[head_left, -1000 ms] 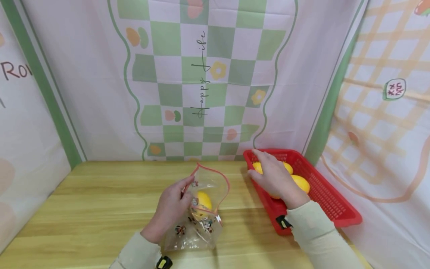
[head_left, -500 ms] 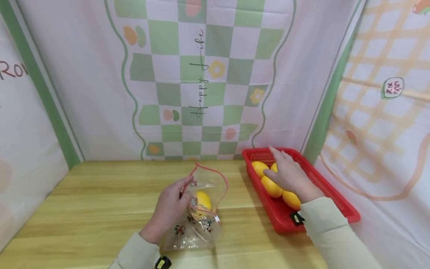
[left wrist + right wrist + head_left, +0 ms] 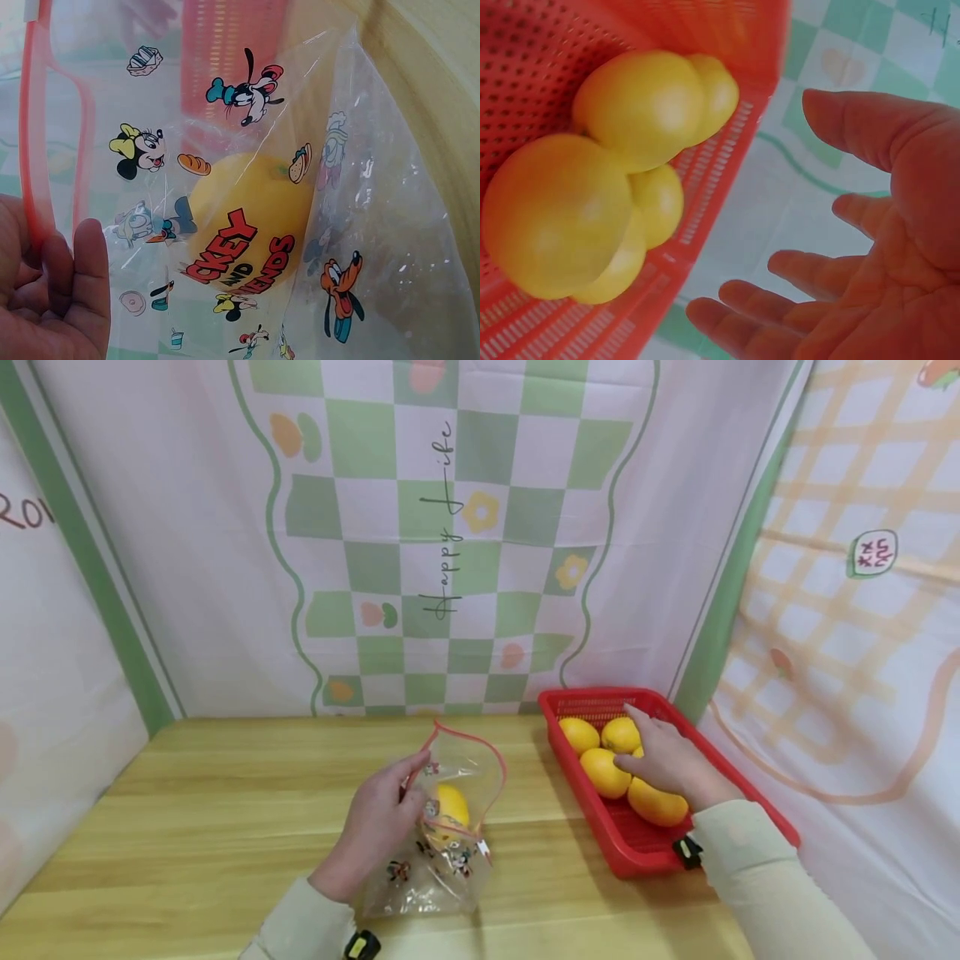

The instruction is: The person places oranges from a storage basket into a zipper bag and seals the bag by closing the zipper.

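Left hand [image 3: 372, 827] pinches bag [image 3: 450, 827] rim, lemon [image 3: 452, 804] inside; right hand [image 3: 667, 760], fingers spread, over lemons [image 3: 604, 772] in basket [image 3: 645, 852]

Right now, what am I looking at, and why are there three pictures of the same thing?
A person wears three cameras: one on the head, one on each wrist. The head view shows a wooden table. The left hand pinches open a clear cartoon bag with one lemon inside; the left wrist picture shows that bag close up. The right hand, fingers relaxed, reaches over the lemons in a red basket. The right wrist picture shows its open palm beside them.
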